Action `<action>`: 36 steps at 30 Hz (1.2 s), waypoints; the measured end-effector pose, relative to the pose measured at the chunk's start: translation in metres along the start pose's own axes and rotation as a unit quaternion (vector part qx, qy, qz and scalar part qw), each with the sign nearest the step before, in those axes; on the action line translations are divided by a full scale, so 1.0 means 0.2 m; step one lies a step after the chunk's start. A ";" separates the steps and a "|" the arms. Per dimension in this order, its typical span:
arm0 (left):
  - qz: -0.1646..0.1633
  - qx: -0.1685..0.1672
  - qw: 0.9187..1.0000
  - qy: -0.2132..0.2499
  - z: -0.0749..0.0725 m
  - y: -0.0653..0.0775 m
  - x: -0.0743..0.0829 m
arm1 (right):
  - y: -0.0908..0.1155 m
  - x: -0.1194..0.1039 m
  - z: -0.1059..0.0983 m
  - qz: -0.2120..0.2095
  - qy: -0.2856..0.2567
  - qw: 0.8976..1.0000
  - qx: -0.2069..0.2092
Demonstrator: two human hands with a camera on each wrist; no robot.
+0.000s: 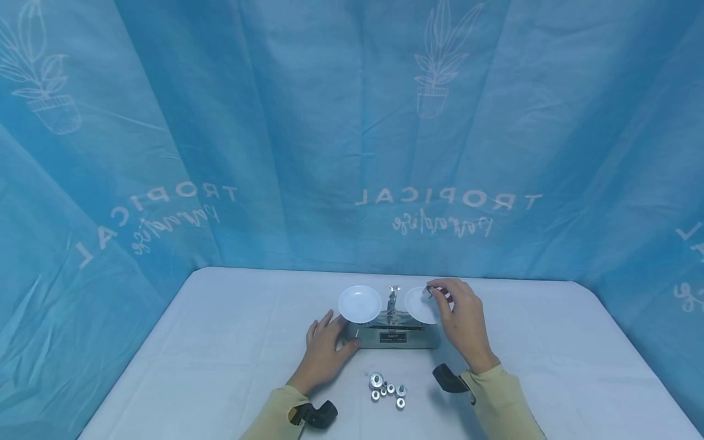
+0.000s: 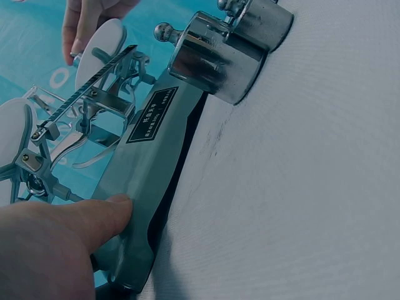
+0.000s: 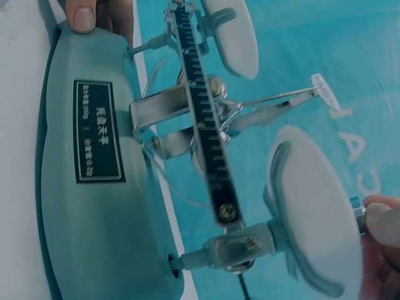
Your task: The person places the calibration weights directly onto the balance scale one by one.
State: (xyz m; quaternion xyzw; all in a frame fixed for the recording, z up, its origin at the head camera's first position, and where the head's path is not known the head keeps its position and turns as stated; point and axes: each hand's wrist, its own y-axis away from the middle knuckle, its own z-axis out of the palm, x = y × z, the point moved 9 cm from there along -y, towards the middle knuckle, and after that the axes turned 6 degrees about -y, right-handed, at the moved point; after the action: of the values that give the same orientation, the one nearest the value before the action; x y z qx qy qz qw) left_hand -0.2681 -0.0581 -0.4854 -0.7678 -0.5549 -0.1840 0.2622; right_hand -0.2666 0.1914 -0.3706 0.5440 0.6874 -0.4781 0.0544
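Note:
A grey-green balance scale (image 1: 420, 340) stands on the table, with a white left pan (image 1: 360, 304) and a white right pan (image 1: 419, 307). My left hand (image 1: 324, 354) grips the left end of its base, thumb on the front face and fingers behind. Over the right pan, my right hand (image 1: 464, 318) pinches a small metal weight (image 3: 359, 215) between thumb and fingertips. Whether that weight touches the pan is hard to tell. The left pan holds nothing visible. Between the pans runs a dark graduated beam (image 3: 203, 119).
Several silver knobbed weights (image 1: 376, 381) of different sizes stand in a cluster on the white tablecloth (image 1: 236, 342), in front of the scale. A blue printed curtain (image 1: 308, 153) hangs behind and at both sides. Black wrist mounts (image 1: 321, 415) stick out from both sleeves.

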 end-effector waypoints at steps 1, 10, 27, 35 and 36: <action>0.000 0.000 1.000 0.000 0.00 0.00 0.00 | 0.00 0.00 0.00 0.002 0.001 1.000 -0.001; -0.001 -0.003 1.000 0.001 0.01 0.00 -0.01 | 0.00 0.05 0.02 0.015 0.009 1.000 -0.011; 0.004 0.005 1.000 0.000 0.00 -0.01 -0.01 | 0.01 0.08 0.05 0.022 0.031 0.999 -0.026; 0.003 0.005 1.000 -0.002 0.00 0.00 -0.01 | 0.03 0.09 0.06 0.025 0.028 0.999 -0.025; 0.004 0.004 1.000 -0.001 0.00 0.00 -0.01 | 0.03 0.08 0.06 0.024 0.028 0.999 -0.024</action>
State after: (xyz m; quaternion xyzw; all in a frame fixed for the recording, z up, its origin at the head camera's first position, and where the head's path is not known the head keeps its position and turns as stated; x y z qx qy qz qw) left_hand -0.2689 -0.0596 -0.4855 -0.7689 -0.5530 -0.1801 0.2656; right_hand -0.2748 0.1938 -0.3908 0.5724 0.6865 -0.4444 0.0597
